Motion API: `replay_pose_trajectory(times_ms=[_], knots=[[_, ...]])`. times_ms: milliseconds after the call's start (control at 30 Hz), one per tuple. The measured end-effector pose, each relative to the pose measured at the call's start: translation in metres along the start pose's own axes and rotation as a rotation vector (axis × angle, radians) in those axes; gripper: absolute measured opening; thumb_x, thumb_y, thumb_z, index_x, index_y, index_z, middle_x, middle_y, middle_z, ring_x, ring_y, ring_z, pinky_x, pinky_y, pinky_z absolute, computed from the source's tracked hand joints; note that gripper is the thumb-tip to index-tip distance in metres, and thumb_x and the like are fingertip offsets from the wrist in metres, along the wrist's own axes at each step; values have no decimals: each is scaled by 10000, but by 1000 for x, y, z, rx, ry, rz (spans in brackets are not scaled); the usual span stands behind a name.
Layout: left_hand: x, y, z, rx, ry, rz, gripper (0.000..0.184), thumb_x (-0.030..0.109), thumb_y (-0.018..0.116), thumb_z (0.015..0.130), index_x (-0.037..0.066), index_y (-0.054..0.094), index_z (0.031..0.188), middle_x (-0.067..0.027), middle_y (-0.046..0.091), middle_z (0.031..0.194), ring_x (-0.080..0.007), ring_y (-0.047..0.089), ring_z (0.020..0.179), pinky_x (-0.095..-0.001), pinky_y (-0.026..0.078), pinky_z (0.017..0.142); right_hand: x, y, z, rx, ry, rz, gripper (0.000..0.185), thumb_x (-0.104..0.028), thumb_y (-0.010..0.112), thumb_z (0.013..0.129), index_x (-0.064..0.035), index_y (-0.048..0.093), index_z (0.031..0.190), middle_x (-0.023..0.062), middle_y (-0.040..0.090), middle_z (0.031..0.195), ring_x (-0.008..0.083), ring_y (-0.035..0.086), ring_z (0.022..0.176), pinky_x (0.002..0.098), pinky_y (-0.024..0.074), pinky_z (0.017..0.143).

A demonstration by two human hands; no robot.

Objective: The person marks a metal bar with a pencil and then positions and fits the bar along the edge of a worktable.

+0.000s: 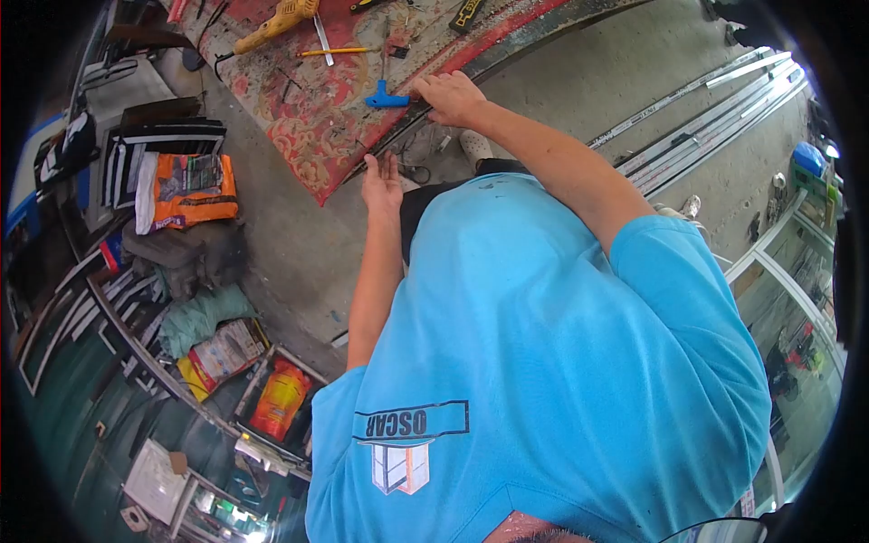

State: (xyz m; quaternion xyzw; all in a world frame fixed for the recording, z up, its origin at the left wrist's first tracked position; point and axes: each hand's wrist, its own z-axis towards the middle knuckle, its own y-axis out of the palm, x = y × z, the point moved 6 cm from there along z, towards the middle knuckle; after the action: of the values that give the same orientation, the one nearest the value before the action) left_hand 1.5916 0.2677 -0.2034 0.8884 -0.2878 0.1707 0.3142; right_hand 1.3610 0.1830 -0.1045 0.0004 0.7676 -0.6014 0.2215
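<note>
My left hand (383,184) is beside the near edge of the table (308,136), palm turned up and fingers apart. At the same edge, farther up and to the right, my right hand (448,98) has its fingers curled together; what they pinch is too small to make out. A thin dark strip runs along the table edge between the two hands. Just left of my right fingertips lies a blue T-handled tool (387,96) on the red patterned, debris-covered table cover.
A yellow power tool (276,24), a yellow pencil (339,52) and a black tool (466,15) lie on the table. Long metal profiles (697,122) rest on the floor at right. Bags, including an orange one (192,185), and frame pieces crowd the left.
</note>
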Motion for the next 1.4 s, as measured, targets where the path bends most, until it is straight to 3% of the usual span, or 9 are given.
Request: replay_pose_trajectory(times_ms=[300, 867, 1400], knots=[[-2, 0, 1, 48, 16, 37, 432, 186, 676, 868, -60, 438, 1131, -178, 589, 1052, -296, 617, 982, -396, 546, 917, 3, -1, 0, -18, -4, 21, 487, -195, 724, 777, -101, 471, 1183, 101, 622, 1110, 270, 606, 1053, 413, 445, 845], [-3, 3, 0, 14, 47, -28, 534, 167, 694, 849, -62, 351, 1187, -188, 568, 1054, -305, 625, 968, -381, 573, 873, 5, 5, 3, 0, 4, 48, 493, -205, 712, 791, -105, 469, 1208, 107, 623, 1117, 272, 593, 1079, 414, 441, 861], [-4, 3, -1, 33, 44, -10, 544, 189, 696, 845, -80, 379, 1196, -183, 577, 1037, -298, 627, 963, -365, 570, 875, 4, 1, 1, -9, 12, 43, 485, -217, 719, 788, -96, 466, 1183, 111, 621, 1113, 273, 598, 1069, 419, 442, 859]])
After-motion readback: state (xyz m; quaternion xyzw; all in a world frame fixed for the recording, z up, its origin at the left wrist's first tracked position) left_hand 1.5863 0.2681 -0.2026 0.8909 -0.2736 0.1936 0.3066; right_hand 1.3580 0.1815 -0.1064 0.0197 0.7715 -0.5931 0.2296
